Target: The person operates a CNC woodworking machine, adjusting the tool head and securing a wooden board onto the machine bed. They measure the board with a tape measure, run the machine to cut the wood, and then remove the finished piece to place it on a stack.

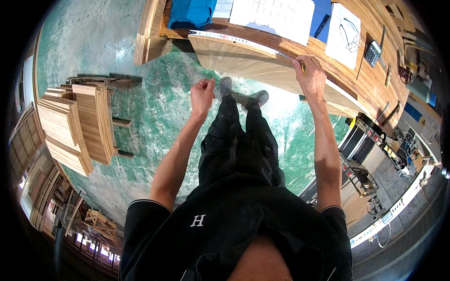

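1. In the head view, the person's right hand (310,77) is at the near edge of the wooden counter (347,82). Its fingers are bent around a yellow tape measure (303,68), so they are closed on it. The hand hides most of the case.
2. A long white tape (234,39) comes out to the left of that hand. It runs along the top edge of a light wooden board (243,56), as far as the board's left end. The board is at the near side of the counter.
3. The left hand (202,96) is up over the green floor (154,107), well apart from the tape measure. Its fingers are curled in, with the thumb close by, and they look empty.
4. On the counter, a blue cloth (190,14) is far left. To its right are white papers (272,16), then a black pen (322,25) on a blue folder (319,11).
5. More to the right, a thin dark cord (349,37) lies on a white sheet (335,49). A calculator (373,53) is to the right of that.
6. Wooden boards (65,122) are piled up on the left.
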A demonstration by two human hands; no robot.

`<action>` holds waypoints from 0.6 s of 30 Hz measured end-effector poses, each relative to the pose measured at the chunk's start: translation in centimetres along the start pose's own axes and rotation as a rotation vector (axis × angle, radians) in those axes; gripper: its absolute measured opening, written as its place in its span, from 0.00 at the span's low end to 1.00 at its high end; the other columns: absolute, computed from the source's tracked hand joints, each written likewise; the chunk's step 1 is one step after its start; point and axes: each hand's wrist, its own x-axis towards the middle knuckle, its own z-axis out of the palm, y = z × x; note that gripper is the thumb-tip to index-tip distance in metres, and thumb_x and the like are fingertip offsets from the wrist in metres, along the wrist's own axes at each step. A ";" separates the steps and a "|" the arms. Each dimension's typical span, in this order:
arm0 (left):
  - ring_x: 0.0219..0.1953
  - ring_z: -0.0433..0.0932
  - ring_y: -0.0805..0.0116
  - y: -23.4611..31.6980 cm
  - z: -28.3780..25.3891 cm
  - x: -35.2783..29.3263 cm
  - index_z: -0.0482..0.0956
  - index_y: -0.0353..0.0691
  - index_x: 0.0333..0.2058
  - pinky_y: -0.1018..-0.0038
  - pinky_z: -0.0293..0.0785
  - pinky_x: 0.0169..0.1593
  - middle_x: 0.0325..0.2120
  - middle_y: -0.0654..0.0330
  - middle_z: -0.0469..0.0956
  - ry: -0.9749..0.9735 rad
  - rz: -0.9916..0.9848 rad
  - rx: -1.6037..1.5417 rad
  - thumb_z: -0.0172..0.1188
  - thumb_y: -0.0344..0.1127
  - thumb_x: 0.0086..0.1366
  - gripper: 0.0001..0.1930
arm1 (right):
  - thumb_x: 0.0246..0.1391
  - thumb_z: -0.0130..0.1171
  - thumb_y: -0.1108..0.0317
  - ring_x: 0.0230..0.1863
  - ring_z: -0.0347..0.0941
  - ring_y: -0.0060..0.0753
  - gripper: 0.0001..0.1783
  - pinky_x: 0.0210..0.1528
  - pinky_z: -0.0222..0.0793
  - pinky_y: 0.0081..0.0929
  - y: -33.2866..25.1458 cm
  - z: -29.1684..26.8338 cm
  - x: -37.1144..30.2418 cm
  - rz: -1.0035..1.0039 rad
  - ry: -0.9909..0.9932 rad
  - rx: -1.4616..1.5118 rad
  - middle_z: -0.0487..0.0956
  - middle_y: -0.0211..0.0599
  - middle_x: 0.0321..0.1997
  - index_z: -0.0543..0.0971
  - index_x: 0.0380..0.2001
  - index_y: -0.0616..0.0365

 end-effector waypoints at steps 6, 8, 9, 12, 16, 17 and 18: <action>0.15 0.65 0.80 -0.4 0.9 -0.5 0.72 0.37 0.23 0.79 0.62 0.20 0.16 0.69 0.66 -0.079 -0.033 -0.012 0.57 0.39 0.65 0.14 | 0.48 0.63 0.63 0.34 0.75 0.42 0.07 0.35 0.71 0.37 -0.2 0.1 -0.1 -0.005 -0.012 0.011 0.76 0.33 0.30 0.77 0.27 0.53; 0.17 0.67 0.80 1.5 1.5 -0.8 0.72 0.38 0.24 0.79 0.65 0.22 0.16 0.70 0.65 -0.137 -0.049 -0.058 0.56 0.39 0.66 0.14 | 0.49 0.62 0.63 0.34 0.75 0.42 0.07 0.35 0.71 0.37 -0.3 -0.1 -0.2 0.019 -0.008 0.014 0.76 0.34 0.29 0.77 0.27 0.53; 0.17 0.67 0.79 1.7 2.1 -0.9 0.73 0.37 0.25 0.78 0.66 0.23 0.16 0.69 0.66 -0.161 -0.037 -0.106 0.55 0.39 0.66 0.14 | 0.49 0.62 0.63 0.34 0.75 0.42 0.07 0.35 0.71 0.37 -0.4 -0.2 -0.3 0.035 -0.005 0.015 0.76 0.34 0.29 0.78 0.27 0.53; 0.26 0.71 0.76 2.4 3.7 -0.6 0.73 0.34 0.32 0.74 0.73 0.32 0.24 0.64 0.72 -0.284 -0.011 -0.146 0.49 0.44 0.69 0.16 | 0.49 0.61 0.62 0.32 0.76 0.43 0.06 0.35 0.72 0.38 -0.1 0.0 -0.4 0.077 -0.037 -0.004 0.78 0.35 0.29 0.78 0.27 0.52; 0.38 0.71 0.74 5.9 8.9 -2.3 0.71 0.36 0.42 0.72 0.71 0.45 0.36 0.63 0.69 -0.406 0.230 -0.323 0.47 0.47 0.70 0.18 | 0.53 0.59 0.63 0.29 0.78 0.41 0.06 0.30 0.72 0.33 -2.9 -0.4 -2.5 0.234 -0.066 0.326 0.80 0.37 0.31 0.79 0.31 0.53; 0.40 0.70 0.74 6.4 9.8 -2.3 0.70 0.37 0.47 0.72 0.69 0.48 0.38 0.65 0.67 -0.496 0.276 -0.391 0.47 0.47 0.71 0.18 | 0.52 0.58 0.65 0.29 0.77 0.38 0.06 0.32 0.71 0.31 -4.0 -1.2 -3.2 0.313 -0.172 0.583 0.79 0.40 0.29 0.79 0.31 0.55; 0.40 0.70 0.75 7.4 11.4 -3.0 0.71 0.36 0.46 0.74 0.68 0.48 0.37 0.65 0.68 -0.455 0.226 -0.308 0.46 0.48 0.71 0.19 | 0.52 0.59 0.67 0.29 0.76 0.33 0.07 0.33 0.70 0.30 -4.9 -2.2 -3.8 0.451 -0.294 0.711 0.78 0.42 0.28 0.79 0.32 0.58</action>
